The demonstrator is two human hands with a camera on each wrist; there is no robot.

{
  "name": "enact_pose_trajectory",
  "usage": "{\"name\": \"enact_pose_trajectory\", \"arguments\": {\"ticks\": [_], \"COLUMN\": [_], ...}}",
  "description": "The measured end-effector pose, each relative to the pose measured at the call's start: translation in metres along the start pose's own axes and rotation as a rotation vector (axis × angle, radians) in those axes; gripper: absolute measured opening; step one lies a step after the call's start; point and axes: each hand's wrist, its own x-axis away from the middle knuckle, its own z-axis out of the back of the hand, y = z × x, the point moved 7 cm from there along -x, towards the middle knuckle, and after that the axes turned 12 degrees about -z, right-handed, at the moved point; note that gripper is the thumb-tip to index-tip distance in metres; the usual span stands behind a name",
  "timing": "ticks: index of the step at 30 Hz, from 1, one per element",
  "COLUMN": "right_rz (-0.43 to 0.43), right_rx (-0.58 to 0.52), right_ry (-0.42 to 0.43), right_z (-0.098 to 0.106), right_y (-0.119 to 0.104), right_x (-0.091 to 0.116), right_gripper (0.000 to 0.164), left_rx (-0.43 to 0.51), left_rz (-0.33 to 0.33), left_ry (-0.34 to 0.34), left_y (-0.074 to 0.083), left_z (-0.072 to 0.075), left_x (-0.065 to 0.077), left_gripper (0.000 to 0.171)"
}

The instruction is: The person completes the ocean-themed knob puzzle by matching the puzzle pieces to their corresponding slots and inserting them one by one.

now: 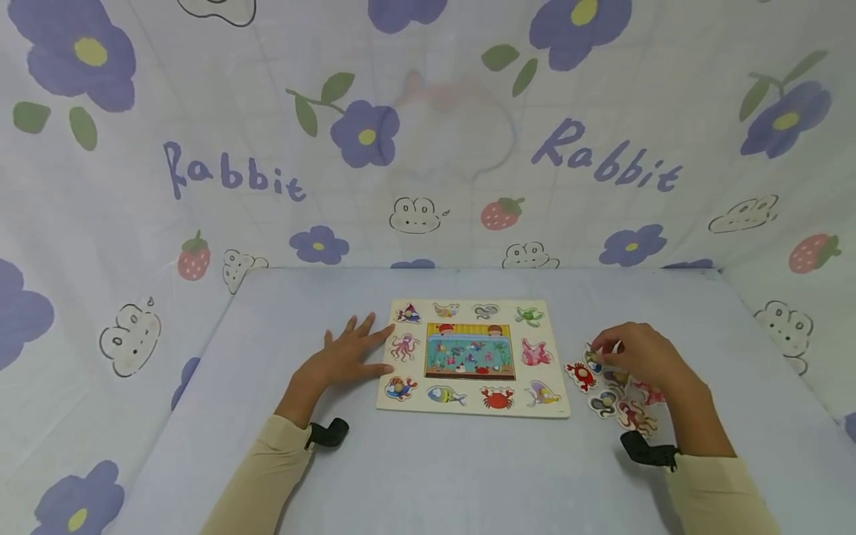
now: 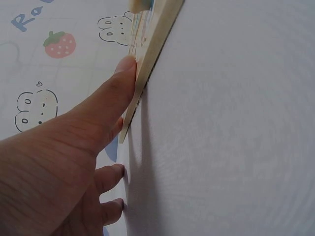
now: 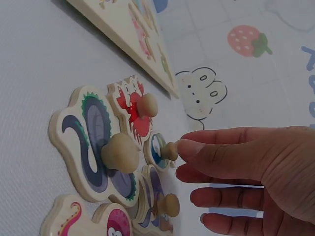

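Note:
My left hand (image 1: 344, 357) lies at the left edge of a wooden peg puzzle board (image 1: 470, 400), fingers spread, with the thumb (image 2: 125, 66) touching its edge. The board shows printed sea animals around an aquarium picture. A wooden knob (image 2: 140, 5) sticks up from it in the left wrist view. My right hand (image 1: 635, 353) is over a group of loose puzzle pieces to the right. Its thumb and fingertips pinch the knob of a small blue fish puzzle piece (image 3: 156, 150). Beside that lie a red crab piece (image 3: 132, 110) and a grey eel piece (image 3: 93, 147).
An octopus piece (image 1: 637, 417) and a pink piece (image 1: 650, 392), partly hidden by the right wrist, lie nearest the person in the group. The white table (image 1: 468, 475) ends at a hanging cloth (image 1: 441, 148) printed with flowers, strawberries and rabbits.

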Motion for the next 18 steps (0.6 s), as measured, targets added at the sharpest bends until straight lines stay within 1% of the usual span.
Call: {"name": "enact_pose_trajectory", "arguments": {"ticks": [8,18], "right_rz": [-0.020,-0.009], "right_rx": [-0.004,-0.004], "right_ry": [-0.011,0.002], "right_z": [-0.0057,-0.0070], "right_y": [0.0048,0.0070], "right_x": [-0.0029,-0.0064], "right_gripper": [0.017,0.016], "left_rx": [-0.002,0.003], "left_rz": [0.002,-0.008], "left_ry": [-0.007,0.003], "left_y": [-0.0006,0.0004], "left_z": [-0.0012,0.0006], "left_x": [-0.0001,0.0004], "left_gripper": [0.083,0.083]}}
